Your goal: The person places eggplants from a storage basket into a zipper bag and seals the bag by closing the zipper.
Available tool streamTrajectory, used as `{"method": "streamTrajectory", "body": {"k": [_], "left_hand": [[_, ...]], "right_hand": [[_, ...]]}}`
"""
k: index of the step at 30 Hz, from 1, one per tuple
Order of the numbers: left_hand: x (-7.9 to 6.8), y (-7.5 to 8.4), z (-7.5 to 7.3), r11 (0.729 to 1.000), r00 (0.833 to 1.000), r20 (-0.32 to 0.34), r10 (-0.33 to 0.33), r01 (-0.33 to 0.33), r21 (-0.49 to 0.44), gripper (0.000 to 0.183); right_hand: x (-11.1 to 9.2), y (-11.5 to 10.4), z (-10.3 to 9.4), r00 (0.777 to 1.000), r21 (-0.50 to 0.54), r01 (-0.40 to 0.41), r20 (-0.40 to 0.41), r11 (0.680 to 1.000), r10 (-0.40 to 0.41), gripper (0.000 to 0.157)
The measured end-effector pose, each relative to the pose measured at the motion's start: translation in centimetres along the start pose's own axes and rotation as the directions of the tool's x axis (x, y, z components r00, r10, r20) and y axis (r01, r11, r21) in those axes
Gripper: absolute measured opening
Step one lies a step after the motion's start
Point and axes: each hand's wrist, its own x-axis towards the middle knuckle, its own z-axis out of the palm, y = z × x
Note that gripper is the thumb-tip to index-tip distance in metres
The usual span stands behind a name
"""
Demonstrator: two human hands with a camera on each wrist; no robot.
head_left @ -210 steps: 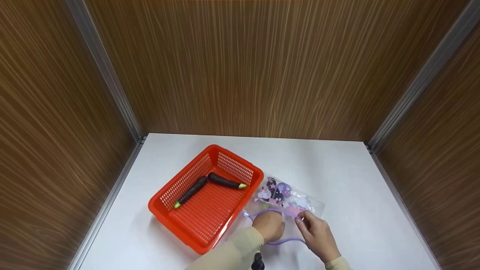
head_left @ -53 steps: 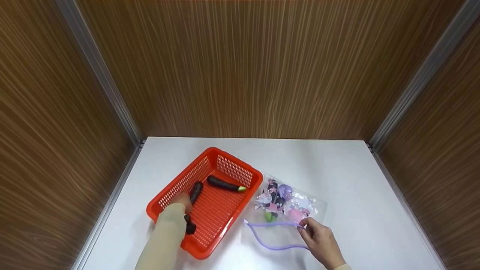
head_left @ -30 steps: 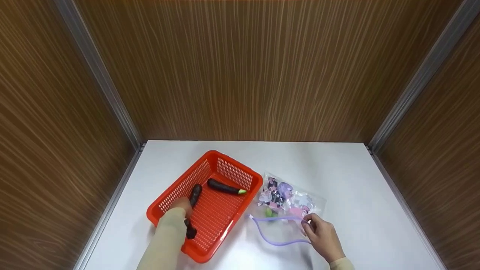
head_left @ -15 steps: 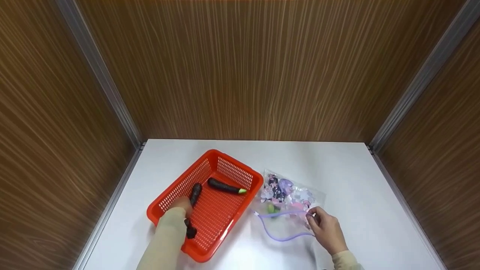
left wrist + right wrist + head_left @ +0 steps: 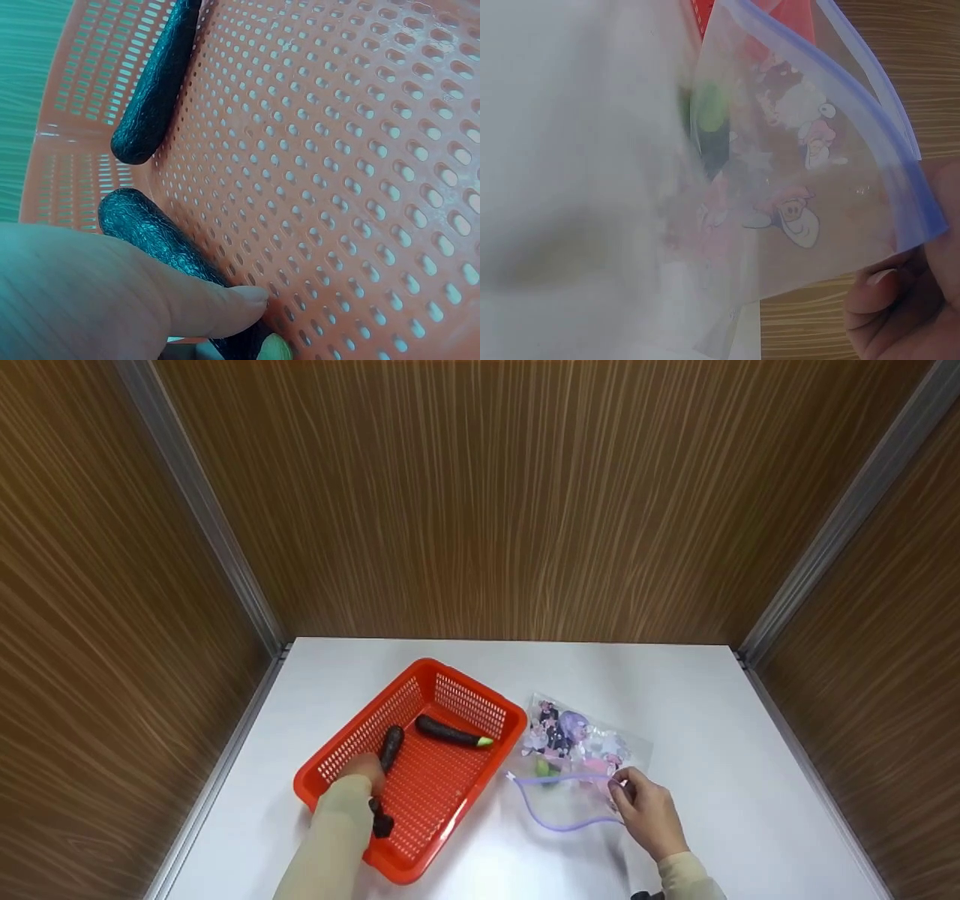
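Observation:
My left hand (image 5: 364, 772) reaches into the red basket (image 5: 487, 769) and grips a dark eggplant (image 5: 391, 746). In the left wrist view my thumb lies across that eggplant (image 5: 161, 236) near its pale green end. A second eggplant (image 5: 446, 731) lies in the basket's far part, beyond my hand. On the right, my right hand (image 5: 651, 810) pinches one corner of a clear zip bag (image 5: 562, 810) by its purple edge, and the bag's mouth gapes. Cartoon prints cover the bag. Inside it shows a dark thing with a green end (image 5: 712, 112), most likely another eggplant.
The basket and bag lie side by side on a white table (image 5: 720, 750). Wood-grain panels (image 5: 495, 510) enclose it at the back and on both sides, with metal strips (image 5: 217, 502) at the corners.
Seven seconds ago my left hand was at the bag's mouth; since then it has moved left into the basket and onto an eggplant. My right hand has shifted the bag slightly away from me.

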Motion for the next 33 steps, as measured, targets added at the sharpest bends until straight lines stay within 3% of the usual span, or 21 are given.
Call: {"method": "streamTrajectory", "body": {"k": [6,15,26,33], "left_hand": [[-0.3,0.1,-0.1,1.000,1.000,-0.011,-0.008,0.008,-0.014,0.012],[-0.8,0.6,-0.4,0.999,0.999,-0.017,0.033,-0.033,0.004,0.010],[-1.1,1.9,-1.2,0.994,0.993,-0.047,0.105,-0.104,0.025,0.010],[-2.2,3.0,-1.8,0.993,0.993,-0.038,0.116,-0.116,-0.003,0.015]], "right_hand": [[0.0,-0.2,0.1,1.000,-0.008,0.007,-0.015,1.000,-0.007,0.011],[-0.1,-0.2,0.0,1.000,-0.017,-0.004,-0.007,1.000,0.004,0.011],[0.0,-0.3,0.0,1.000,-0.001,0.026,-0.010,1.000,-0.026,0.009],[0.0,-0.2,0.0,0.999,-0.011,0.041,-0.032,0.999,-0.041,0.012]]}}
